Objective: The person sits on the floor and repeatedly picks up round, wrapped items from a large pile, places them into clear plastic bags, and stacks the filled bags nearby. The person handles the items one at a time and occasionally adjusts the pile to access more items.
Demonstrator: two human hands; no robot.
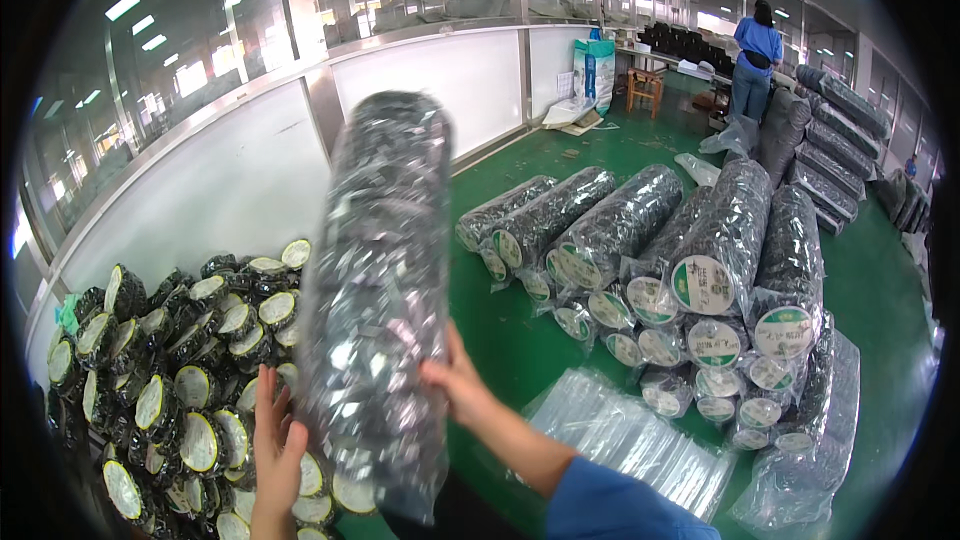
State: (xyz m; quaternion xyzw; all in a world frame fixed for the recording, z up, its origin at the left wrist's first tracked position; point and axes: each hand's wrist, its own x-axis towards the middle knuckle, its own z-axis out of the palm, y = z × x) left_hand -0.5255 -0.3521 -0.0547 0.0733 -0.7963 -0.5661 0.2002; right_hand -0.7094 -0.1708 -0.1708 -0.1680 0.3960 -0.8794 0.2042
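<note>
A long clear plastic sleeve packed with a column of black film-wrapped round items [382, 262] stands nearly upright before me, its upper end blurred. My right hand [457, 379] grips its right side, thumb across the front. My left hand [277, 435] is at its lower left with fingers spread; whether it touches the sleeve I cannot tell. Left of it lies a big heap of black-wrapped round items with pale, yellow-rimmed labels [199, 386]. To the right, filled sleeves [622, 221] lie stacked, their labelled ends facing me.
Flat clear plastic sleeves [630, 435] lie on the green floor [495, 345]. A white partition wall [202, 195] runs along the left. Farther back are a wooden stool [643, 90], a person in blue [756, 52] at a long table, and more stacked filled sleeves [840, 142].
</note>
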